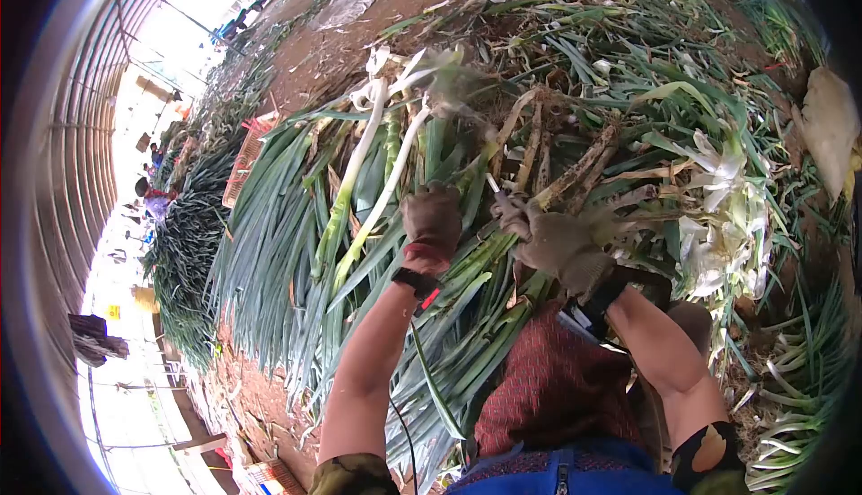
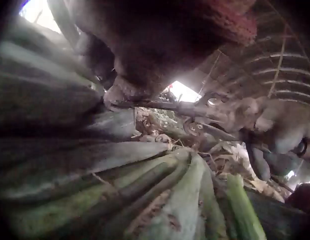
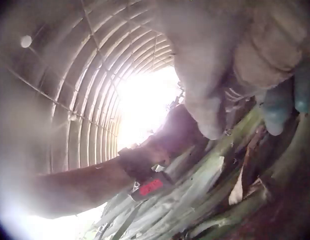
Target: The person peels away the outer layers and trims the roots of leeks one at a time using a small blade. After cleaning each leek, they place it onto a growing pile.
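Observation:
In the head view both hands wear dirty gloves above a big heap of leeks. My left hand has curled fingers low over green leaves, right of two pale, stripped leek shafts; I cannot tell what it holds. My right hand grips a thin, blade-like tool that points away from me. From the left wrist, this tool spans between the left fingertips and the right hand. The right wrist view shows right-hand fingers hanging over leek stalks.
Peeled-off leaves and dry brown stalks lie to the right. Farther left stand an orange crate and another leek pile. Bare soil shows beyond. A black cable runs from the left wrist band.

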`<state>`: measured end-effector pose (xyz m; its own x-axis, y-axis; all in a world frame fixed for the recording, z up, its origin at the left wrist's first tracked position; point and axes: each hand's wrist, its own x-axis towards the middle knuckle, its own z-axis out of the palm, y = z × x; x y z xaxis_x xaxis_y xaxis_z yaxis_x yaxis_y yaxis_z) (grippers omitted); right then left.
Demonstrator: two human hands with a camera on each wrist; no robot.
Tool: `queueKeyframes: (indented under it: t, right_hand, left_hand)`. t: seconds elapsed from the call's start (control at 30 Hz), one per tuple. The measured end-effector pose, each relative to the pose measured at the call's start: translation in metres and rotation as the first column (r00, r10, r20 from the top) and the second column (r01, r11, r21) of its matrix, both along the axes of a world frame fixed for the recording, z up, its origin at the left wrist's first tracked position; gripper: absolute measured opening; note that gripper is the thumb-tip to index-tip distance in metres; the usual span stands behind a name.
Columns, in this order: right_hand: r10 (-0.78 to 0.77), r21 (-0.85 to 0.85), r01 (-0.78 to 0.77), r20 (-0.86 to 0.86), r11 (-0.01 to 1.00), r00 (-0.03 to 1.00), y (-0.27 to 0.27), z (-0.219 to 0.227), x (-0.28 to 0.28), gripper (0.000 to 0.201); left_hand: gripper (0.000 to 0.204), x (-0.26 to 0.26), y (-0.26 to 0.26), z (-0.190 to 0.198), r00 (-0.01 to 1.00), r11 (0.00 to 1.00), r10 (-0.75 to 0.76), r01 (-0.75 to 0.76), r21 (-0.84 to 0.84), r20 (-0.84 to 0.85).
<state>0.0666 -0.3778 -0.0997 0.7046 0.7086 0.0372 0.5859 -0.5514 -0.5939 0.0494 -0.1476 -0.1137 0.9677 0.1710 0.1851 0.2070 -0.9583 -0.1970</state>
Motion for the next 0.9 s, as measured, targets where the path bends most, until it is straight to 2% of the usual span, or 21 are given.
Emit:
queueKeyframes:
  t: [0.03, 0.1, 0.13, 0.23, 0.3, 0.33, 0.43, 0.47, 0.53, 0.6, 0.7, 0.73, 0.8, 0.87, 0.9]
  right_hand:
    - [0.048, -0.056, -0.044, 0.077, 0.997, 0.996, -0.002, 0.000, 0.007, 0.065]
    - [0.054, -0.075, -0.047, 0.088, 0.996, 0.995, -0.001, -0.006, 0.005, 0.065]
    - [0.012, -0.041, -0.011, 0.032, 0.999, 0.999, -0.002, -0.001, -0.003, 0.065]
    - [-0.056, -0.058, 0.052, -0.077, 0.997, 0.995, -0.003, 0.008, -0.002, 0.064]
    - [-0.017, -0.008, 0.017, 0.075, 1.000, 0.997, -0.002, -0.002, -0.002, 0.064]
    - [0.023, 0.055, -0.038, 0.254, 0.998, 0.967, -0.003, -0.023, -0.004, 0.064]
    - [0.007, -0.031, -0.007, -0.015, 0.999, 1.000, -0.009, 0.012, -0.013, 0.068]
    - [-0.031, 0.007, 0.030, 0.048, 1.000, 0.998, -0.011, -0.001, -0.014, 0.068]
    - [-0.043, 0.019, 0.043, 0.040, 0.999, 0.998, -0.015, -0.005, -0.010, 0.068]
    - [-0.020, 0.053, 0.019, 0.021, 0.998, 1.000, -0.019, -0.004, -0.009, 0.067]
    - [-0.011, 0.050, 0.015, -0.083, 0.999, 0.996, -0.026, 0.021, -0.018, 0.067]
    - [-0.035, 0.005, 0.036, -0.058, 0.999, 0.998, -0.026, 0.021, -0.023, 0.066]
    - [-0.102, 0.017, 0.103, -0.073, 0.995, 0.992, -0.033, 0.024, -0.023, 0.063]
    - [-0.099, 0.171, 0.103, -0.027, 0.980, 0.995, -0.036, 0.023, -0.027, 0.064]
    - [-0.060, 0.164, 0.068, -0.052, 0.984, 0.997, -0.037, 0.022, -0.033, 0.066]
  left_hand:
    - [0.014, 0.007, 0.001, -0.003, 1.000, 1.000, -0.011, 0.011, -0.001, 0.020]
    - [0.013, 0.015, 0.004, -0.010, 0.998, 0.999, -0.036, 0.036, -0.005, 0.046]
    - [0.013, 0.020, 0.012, -0.021, 0.998, 0.994, -0.042, 0.047, -0.101, 0.045]
    - [0.023, 0.032, 0.016, -0.036, 0.999, 1.000, -0.018, 0.019, -0.023, 0.037]
    - [0.026, 0.031, 0.017, -0.036, 0.999, 0.999, -0.035, 0.034, -0.034, -0.002]
    - [0.027, 0.030, 0.017, -0.034, 0.999, 0.998, -0.043, 0.042, -0.038, -0.024]
    - [0.021, 0.027, -0.002, -0.010, 0.984, 0.985, 0.054, -0.080, -0.155, -0.169]
    - [0.023, 0.029, -0.003, -0.010, 0.971, 0.976, 0.074, -0.118, -0.185, -0.225]
    - [0.028, 0.033, 0.001, -0.009, 0.935, 0.951, 0.120, -0.204, -0.230, -0.335]
    - [0.034, 0.041, 0.025, -0.036, 0.939, 0.961, 0.054, -0.141, -0.237, -0.340]
    - [0.042, 0.037, 0.026, -0.013, 0.931, 0.956, -0.056, -0.053, -0.287, -0.360]
    - [0.044, 0.034, 0.023, -0.002, 0.927, 0.950, -0.091, -0.029, -0.311, -0.364]
    - [0.048, 0.027, 0.024, 0.011, 0.895, 0.930, -0.104, -0.066, -0.361, -0.433]
    - [0.049, 0.011, 0.031, 0.021, 0.888, 0.914, -0.112, -0.084, -0.396, -0.447]
    - [0.048, -0.002, 0.034, 0.025, 0.896, 0.908, -0.116, -0.079, -0.411, -0.428]
